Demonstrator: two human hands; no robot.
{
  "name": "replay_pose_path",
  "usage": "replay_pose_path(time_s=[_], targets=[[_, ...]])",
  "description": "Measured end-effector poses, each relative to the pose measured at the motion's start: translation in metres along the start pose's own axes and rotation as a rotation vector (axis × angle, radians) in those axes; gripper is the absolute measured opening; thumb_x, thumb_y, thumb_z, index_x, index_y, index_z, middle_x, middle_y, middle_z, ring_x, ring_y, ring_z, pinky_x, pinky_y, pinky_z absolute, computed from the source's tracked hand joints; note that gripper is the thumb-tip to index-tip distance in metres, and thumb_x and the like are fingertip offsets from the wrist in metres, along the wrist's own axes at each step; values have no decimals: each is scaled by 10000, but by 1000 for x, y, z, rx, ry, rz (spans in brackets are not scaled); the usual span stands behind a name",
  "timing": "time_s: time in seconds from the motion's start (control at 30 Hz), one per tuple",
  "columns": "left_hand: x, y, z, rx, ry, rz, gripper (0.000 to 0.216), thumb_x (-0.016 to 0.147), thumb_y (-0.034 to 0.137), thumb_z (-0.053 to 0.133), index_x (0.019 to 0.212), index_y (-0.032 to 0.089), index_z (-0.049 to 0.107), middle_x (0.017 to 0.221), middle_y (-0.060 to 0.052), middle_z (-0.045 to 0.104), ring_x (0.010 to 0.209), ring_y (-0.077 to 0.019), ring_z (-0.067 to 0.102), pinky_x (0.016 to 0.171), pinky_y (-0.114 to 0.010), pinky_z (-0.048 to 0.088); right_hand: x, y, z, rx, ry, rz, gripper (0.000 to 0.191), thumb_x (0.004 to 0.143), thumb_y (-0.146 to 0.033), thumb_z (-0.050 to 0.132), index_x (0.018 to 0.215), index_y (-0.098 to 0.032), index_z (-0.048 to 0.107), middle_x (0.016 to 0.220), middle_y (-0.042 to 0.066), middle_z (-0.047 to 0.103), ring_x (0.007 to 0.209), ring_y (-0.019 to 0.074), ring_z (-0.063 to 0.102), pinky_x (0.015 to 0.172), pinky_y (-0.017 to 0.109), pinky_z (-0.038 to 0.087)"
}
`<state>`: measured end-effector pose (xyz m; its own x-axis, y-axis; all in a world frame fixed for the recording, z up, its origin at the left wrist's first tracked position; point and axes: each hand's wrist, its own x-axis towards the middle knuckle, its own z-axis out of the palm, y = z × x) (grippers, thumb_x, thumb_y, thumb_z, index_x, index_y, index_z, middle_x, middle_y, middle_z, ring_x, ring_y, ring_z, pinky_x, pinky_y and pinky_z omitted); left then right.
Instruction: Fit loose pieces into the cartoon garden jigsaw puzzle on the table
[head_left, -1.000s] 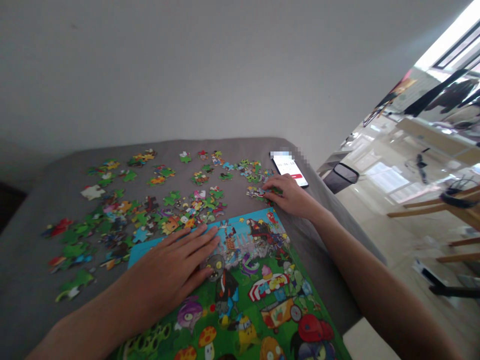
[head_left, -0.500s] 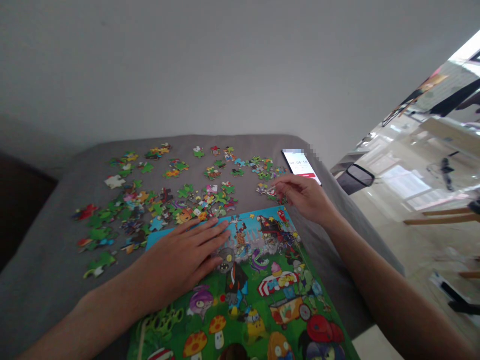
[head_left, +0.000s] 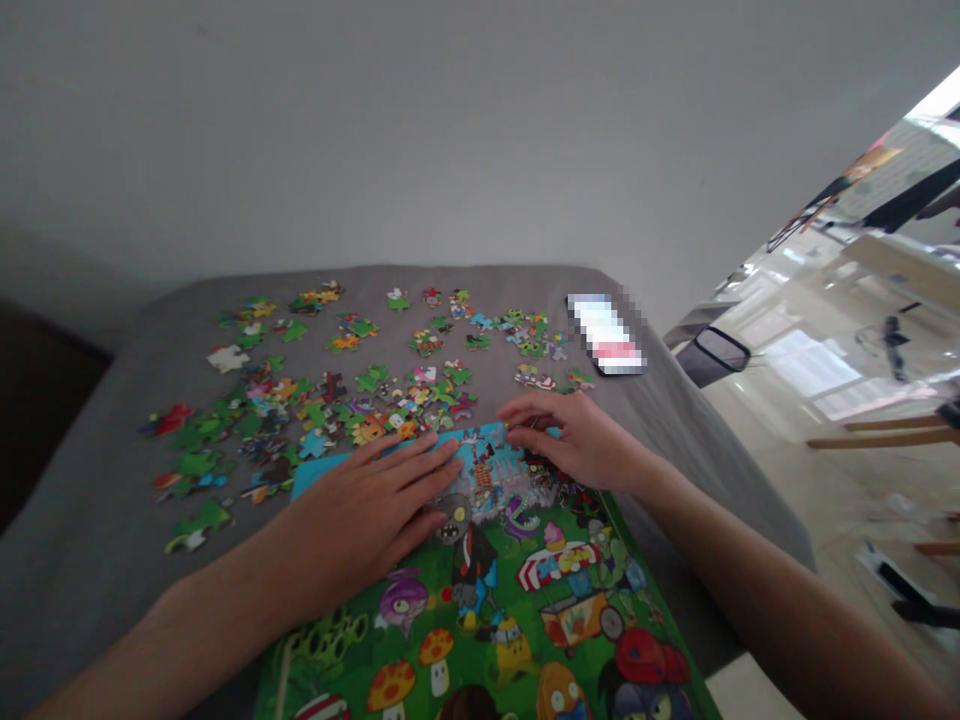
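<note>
My left hand (head_left: 367, 515) lies flat, fingers stretched, on the upper left part of a colourful cartoon puzzle board (head_left: 525, 600). My right hand (head_left: 574, 435) rests on the board's top right corner with its fingers curled and pinched on a small puzzle piece that is mostly hidden under them. Several loose puzzle pieces (head_left: 352, 400) are scattered over the grey table (head_left: 90, 540) beyond both hands.
A phone (head_left: 606, 333) with a lit, blurred screen lies near the table's far right corner. The table's right edge drops to a bright tiled floor with a dark bin (head_left: 712, 352) and wooden chair legs (head_left: 885, 435). A plain wall stands behind.
My right hand has come back from the loose pieces near the phone to the board's top right corner, carrying a piece. My left hand has stayed flat on the board.
</note>
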<state>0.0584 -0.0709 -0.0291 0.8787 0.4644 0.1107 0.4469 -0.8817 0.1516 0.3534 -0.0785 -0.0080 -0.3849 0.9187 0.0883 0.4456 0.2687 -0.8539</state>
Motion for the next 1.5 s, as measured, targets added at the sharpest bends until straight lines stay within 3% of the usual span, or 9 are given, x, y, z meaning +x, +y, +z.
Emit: replay_pose_path(time_s=[0.1,0.3,0.63,0.77,1.0,1.2,1.4,1.5], targets=[[0,0,-1,27,-20,0,489,1114,496,336,1491,285,566,1587,-26,530,1424,-232,548,1229,-398,351,2,-2,-2,-165,-14,-64,150,973,-210,618,1027,-229,756,995,37,796,934,188,730,890,357,548],[1,1,-1,-4,-11,-2,475,1109,494,370,1482,282,574,1577,-30,545,1415,-225,556,1231,-386,348,3,1,-1,-179,-7,-180,201,1009,-207,583,1017,-211,784,990,55,787,939,180,721,862,330,552],[1,0,0,-9,-8,-7,473,1109,491,369,1486,291,574,1561,-29,561,1425,-226,548,1247,-395,321,-1,6,-9,-67,-12,-45,307,983,-191,577,1235,-233,748,1181,40,798,1080,187,746,982,378,589],[0,0,2,-31,8,-10,470,1107,495,367,1497,318,560,1559,-11,564,1426,-212,546,1252,-381,313,-3,5,-11,-5,-9,-31,344,953,-186,608,1268,-245,732,1216,45,781,1052,179,750,976,381,611],[0,0,-2,-15,-14,-2,478,1111,487,363,1491,284,569,1553,-24,570,1435,-219,536,1243,-386,328,-3,5,-17,113,37,5,331,889,-229,719,1219,-199,723,1032,61,757,906,160,726,884,336,626],[-1,-2,1,-51,13,-16,465,1106,507,373,1501,342,556,1571,8,550,1426,-203,546,1252,-369,314,-1,6,-31,-33,124,-101,251,952,-267,649,1172,-236,766,1054,72,705,954,181,680,851,351,587],[-2,-3,2,-35,21,-10,464,1108,502,368,1499,337,556,1574,14,545,1422,-211,550,1237,-382,339,-1,1,-33,-19,75,-51,133,946,-273,660,997,-207,764,975,58,750,908,178,695,825,329,570],[-1,-3,0,-15,-1,-4,465,1106,489,378,1505,322,550,1587,6,527,1424,-221,549,1227,-389,351,-2,0,-27,-32,41,-11,191,932,-282,682,1085,-197,759,944,43,757,831,158,683,772,303,556]])
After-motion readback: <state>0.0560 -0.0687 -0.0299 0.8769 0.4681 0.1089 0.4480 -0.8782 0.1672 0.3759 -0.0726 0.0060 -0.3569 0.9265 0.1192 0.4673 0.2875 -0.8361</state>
